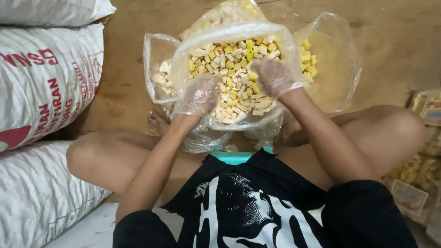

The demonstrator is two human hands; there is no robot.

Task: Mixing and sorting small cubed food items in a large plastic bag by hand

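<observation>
A person sits cross-legged on a brown floor (pixel 386 41), seen from above, wearing a black shirt with a white print (pixel 243 206). Both hands wear thin clear plastic gloves and reach into a large clear plastic bag (pixel 229 34) standing open between the knees, filled with small yellow and cream-coloured snack pieces (pixel 234 69). The left hand (pixel 200 96) rests at the near left rim of the bag, fingers curled downward and bunched together against the plastic and the pieces; whether it actually grips anything cannot be told. The right hand (pixel 274 78) lies on top of the pieces at the right side of the bag, fingers loosely bent and close together, touching the snacks. Just left of the big bag stands a smaller clear bag (pixel 156 55) with pale pieces inside, and just right of it a wide open clear bag (pixel 335 69) holding a few yellow pieces along its left edge. Stacked white woven sacks with red lettering (pixel 46 78) fill the left side. At the far right edge lie sealed packets of yellowish snacks (pixel 420 170).
</observation>
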